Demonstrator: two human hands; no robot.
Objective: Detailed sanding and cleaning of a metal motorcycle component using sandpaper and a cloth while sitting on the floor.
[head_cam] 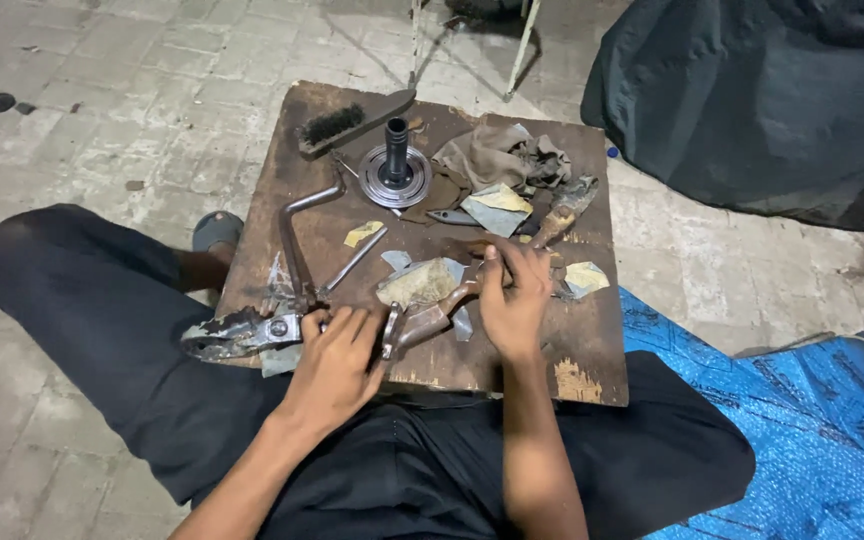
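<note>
I'm pressing my left hand (337,350) flat, fingers spread, on a rusty lever (422,322) on the bench (582,345); my right hand (514,300) is seemingly gripping its upper end.

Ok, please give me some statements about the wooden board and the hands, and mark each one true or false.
1. A wire brush lies at the far left corner of the wooden board. True.
2. The right hand rests on a rusty metal part. True.
3. The round flanged metal hub lies on the blue tarp. False: it stands on the board.
4. The left hand is raised high above the board. False: it rests at the board's near edge.
</note>
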